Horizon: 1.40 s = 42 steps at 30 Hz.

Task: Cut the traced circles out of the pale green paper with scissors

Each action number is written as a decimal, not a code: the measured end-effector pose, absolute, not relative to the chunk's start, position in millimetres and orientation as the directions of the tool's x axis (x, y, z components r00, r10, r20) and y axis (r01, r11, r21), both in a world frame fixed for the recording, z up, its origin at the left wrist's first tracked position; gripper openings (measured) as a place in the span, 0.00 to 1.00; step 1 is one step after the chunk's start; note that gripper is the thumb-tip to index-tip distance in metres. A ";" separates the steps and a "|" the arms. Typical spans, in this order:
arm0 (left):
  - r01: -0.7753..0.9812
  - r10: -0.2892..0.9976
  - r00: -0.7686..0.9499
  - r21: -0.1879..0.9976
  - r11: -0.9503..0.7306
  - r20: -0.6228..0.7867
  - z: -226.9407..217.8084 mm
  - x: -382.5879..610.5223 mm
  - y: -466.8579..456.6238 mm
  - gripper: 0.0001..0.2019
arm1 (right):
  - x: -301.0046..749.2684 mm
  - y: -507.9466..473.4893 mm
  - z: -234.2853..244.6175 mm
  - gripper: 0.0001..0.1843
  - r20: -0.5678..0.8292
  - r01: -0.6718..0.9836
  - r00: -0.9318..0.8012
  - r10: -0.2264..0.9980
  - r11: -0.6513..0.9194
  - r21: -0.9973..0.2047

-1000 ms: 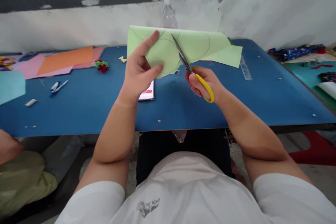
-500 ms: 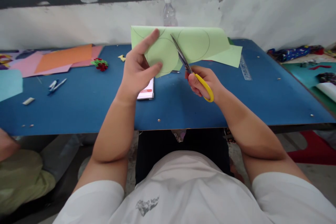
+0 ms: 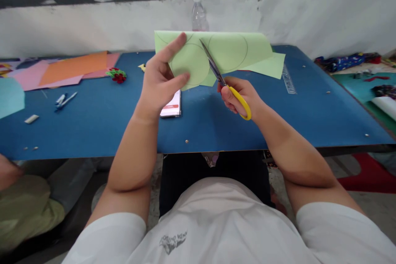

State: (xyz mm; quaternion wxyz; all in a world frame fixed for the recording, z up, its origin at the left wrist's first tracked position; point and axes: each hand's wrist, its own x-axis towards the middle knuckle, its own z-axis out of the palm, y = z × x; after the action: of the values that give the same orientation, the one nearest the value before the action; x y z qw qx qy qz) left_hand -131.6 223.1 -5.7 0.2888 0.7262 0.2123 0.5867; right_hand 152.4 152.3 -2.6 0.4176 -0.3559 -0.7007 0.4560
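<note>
A sheet of light green paper (image 3: 227, 51) with pencilled circles is held up above the table. My left hand (image 3: 161, 78) grips its left part, the index finger on the front near the top edge and the thumb across the lower part of one circle. In my right hand (image 3: 238, 93) are scissors (image 3: 218, 74) with yellow handles, their blades pointing up and left at the right side of that circle. Below the circle the paper's edge is cut. Some fingers of my left hand are hidden behind the sheet.
A phone (image 3: 171, 105) lies on the blue table (image 3: 123, 132) under my left hand. A plastic bottle (image 3: 198, 14) stands behind the paper, and a clear ruler (image 3: 289, 80) lies to the right. Leftward are coloured sheets (image 3: 74, 68), a red-green flower (image 3: 117, 75), pens (image 3: 65, 100) and an eraser (image 3: 31, 119).
The paper, both hands and the scissors stay nearly in place; the left hand has shifted very slightly left. The view has moved a little.
</note>
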 end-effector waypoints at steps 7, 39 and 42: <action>-0.045 0.679 0.187 0.696 -0.716 0.710 -3.5 -131.8 220.6 0.45 | 152.1 148.5 2.8 0.43 0.249 0.139 -0.390 0.886 0.324 -0.936; -0.121 0.674 0.217 0.705 -0.699 0.706 -3.5 -137.5 225.1 0.47 | 157.2 153.9 0.0 0.43 0.244 0.177 -0.405 0.881 0.338 -0.924; -0.100 0.670 0.216 0.699 -0.708 0.710 -3.8 -137.2 227.3 0.48 | 157.2 154.4 -1.0 0.44 0.253 0.175 -0.408 0.877 0.347 -0.921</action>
State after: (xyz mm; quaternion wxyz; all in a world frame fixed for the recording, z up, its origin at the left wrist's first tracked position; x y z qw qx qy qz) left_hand -137.2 227.3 -3.8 0.3246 0.7090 0.2009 0.5929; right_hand 157.2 154.4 -1.0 0.4015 -0.3674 -0.7159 0.4374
